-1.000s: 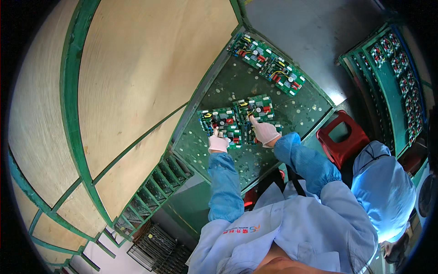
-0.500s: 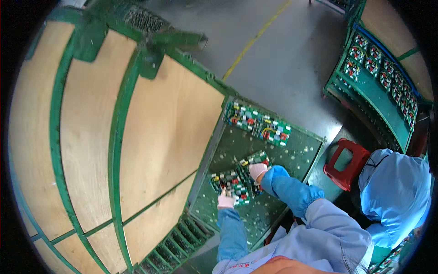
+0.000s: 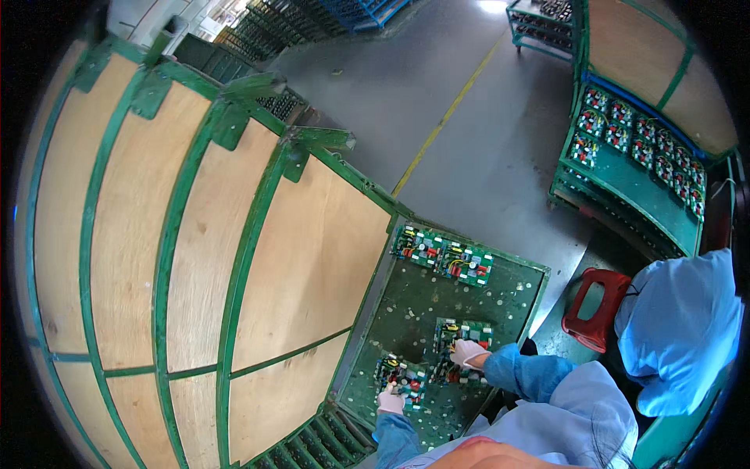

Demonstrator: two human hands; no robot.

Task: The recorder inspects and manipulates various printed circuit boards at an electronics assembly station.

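Two green circuit boards crowded with small parts are on the near part of a dark green, speckled tray table (image 3: pixel 512 309). My left hand (image 3: pixel 391 400), in a pale glove and blue sleeve, grips the near edge of the left circuit board (image 3: pixel 402 371). My right hand (image 3: pixel 469 354), gloved alike, has its fingers closed over the right side of the other circuit board (image 3: pixel 461 330). That hand covers part of its board. A narrow gap shows between the two boards. Fingertips of both hands are partly hidden among the parts.
Another pair of circuit boards (image 3: pixel 441 255) lies along the table's far edge. Wooden panels in green frames (image 3: pixel 301 297) stand on the left. At right are a red stool (image 3: pixel 595 310), a person in a blue cap (image 3: pixel 680 328) and a rack of boards (image 3: pixel 637 176).
The two held boards have moved apart and turned, the right one now squarer to the table. My view has shifted, showing more of the floor and racks beyond.
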